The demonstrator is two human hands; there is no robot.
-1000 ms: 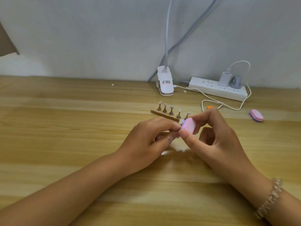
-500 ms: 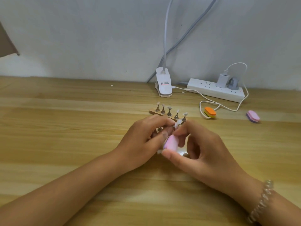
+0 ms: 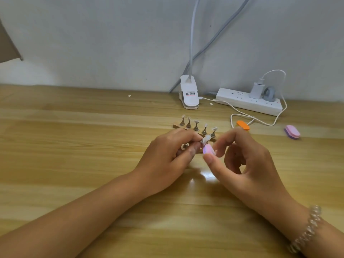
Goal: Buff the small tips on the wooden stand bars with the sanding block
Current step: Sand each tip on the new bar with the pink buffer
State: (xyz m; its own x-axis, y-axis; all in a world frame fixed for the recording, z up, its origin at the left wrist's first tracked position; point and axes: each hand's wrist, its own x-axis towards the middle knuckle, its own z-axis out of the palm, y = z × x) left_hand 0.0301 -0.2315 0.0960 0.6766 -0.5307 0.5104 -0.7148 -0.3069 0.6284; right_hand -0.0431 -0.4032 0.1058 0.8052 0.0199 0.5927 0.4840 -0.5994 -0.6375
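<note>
Head view: tip [image 3: 205,139] pinched by left hand [image 3: 167,155] over bench [image 3: 74,146], near stand bar [image 3: 176,126]; sanding block [image 3: 209,150] pinched by right hand [image 3: 247,164], set against tip. Buffing step judged in hand; light short strokes needed.

Clear bead bracelet [image 3: 307,231], bare forearms

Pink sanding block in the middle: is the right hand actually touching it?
Touching. The head view shows the right hand pinching the pink sanding block between thumb and fingertips.
</note>
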